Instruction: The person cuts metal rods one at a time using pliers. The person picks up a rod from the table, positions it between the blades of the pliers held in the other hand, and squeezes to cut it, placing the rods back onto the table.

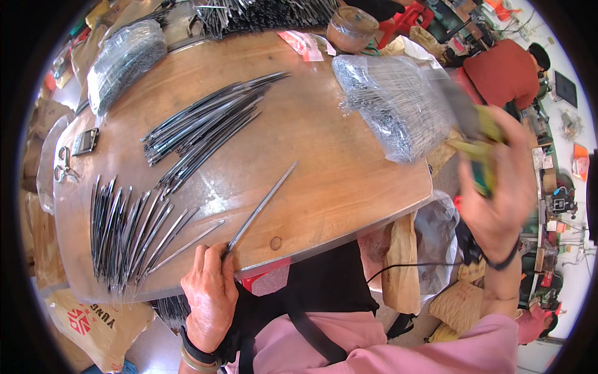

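At the table's front edge, my left hand (208, 290) is closed on the near end of a thin grey metal strip (261, 207). The strip points away and to the right over the wooden tabletop (330, 199). My right hand (498, 202), raised off the table's right side, grips a yellow-and-green-handled tool (483, 153). Its broad grey end is smeared by motion, so its kind is unclear. Left of my left hand, several dark thin strips (118, 230) lie fanned out. A thicker pile of such strips (199, 121) lies farther back.
A clear plastic bag of thin strips (392, 103) rests at the table's right, another filled bag (128, 62) at the far left. Scissors (63, 165) and a small dark device (86, 141) lie near the left edge. A round brown container (352, 28) stands at the back. A co-worker (504, 75) bends at far right.
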The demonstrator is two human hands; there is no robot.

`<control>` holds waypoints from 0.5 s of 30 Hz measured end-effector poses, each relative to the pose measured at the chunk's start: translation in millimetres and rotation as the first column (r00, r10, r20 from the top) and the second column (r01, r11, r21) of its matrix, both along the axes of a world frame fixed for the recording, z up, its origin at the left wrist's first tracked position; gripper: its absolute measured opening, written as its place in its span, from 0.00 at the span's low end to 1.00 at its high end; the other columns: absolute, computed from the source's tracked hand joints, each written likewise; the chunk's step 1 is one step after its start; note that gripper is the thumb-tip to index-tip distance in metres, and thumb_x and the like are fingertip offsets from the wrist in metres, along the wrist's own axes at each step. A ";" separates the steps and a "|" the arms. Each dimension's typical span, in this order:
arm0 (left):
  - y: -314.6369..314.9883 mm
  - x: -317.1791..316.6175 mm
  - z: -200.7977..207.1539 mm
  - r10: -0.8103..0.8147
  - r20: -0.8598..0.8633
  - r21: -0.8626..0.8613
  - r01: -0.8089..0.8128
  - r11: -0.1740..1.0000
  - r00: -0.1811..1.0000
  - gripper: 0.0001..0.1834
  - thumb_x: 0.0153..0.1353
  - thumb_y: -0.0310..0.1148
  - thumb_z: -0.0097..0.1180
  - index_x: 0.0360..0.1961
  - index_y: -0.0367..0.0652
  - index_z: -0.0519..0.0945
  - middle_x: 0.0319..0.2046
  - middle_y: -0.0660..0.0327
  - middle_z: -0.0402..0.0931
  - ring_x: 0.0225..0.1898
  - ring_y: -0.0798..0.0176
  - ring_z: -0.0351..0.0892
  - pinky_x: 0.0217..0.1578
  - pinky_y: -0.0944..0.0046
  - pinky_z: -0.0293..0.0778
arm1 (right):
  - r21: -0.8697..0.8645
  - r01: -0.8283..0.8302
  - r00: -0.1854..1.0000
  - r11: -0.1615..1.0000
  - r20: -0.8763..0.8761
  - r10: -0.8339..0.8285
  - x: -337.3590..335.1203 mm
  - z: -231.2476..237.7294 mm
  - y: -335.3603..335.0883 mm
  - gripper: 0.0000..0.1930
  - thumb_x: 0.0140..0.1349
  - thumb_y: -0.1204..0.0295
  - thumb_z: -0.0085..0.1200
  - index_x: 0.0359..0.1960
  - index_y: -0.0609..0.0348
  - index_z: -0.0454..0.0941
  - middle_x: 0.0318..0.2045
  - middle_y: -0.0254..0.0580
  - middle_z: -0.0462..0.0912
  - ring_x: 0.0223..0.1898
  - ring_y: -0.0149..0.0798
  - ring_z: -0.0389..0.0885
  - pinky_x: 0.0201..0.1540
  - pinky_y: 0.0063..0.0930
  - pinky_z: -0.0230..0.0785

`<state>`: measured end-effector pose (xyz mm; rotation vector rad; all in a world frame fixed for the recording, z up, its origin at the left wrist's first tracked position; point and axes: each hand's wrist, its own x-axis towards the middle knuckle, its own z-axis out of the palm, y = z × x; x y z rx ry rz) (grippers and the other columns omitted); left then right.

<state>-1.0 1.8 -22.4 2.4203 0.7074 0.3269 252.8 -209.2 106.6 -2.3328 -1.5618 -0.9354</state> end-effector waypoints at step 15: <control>-6.1 -23.9 32.7 0.610 0.069 -0.883 0.332 -0.331 0.789 0.36 0.58 0.29 0.61 0.66 0.31 0.60 0.17 0.54 0.67 0.11 0.64 0.61 0.11 0.66 0.59 | 0.405 0.801 -0.474 0.441 -0.022 0.880 -48.1 -124.5 -25.5 0.07 0.59 0.75 0.61 0.34 0.62 0.76 0.47 0.40 0.69 0.39 0.35 0.70 0.34 0.26 0.65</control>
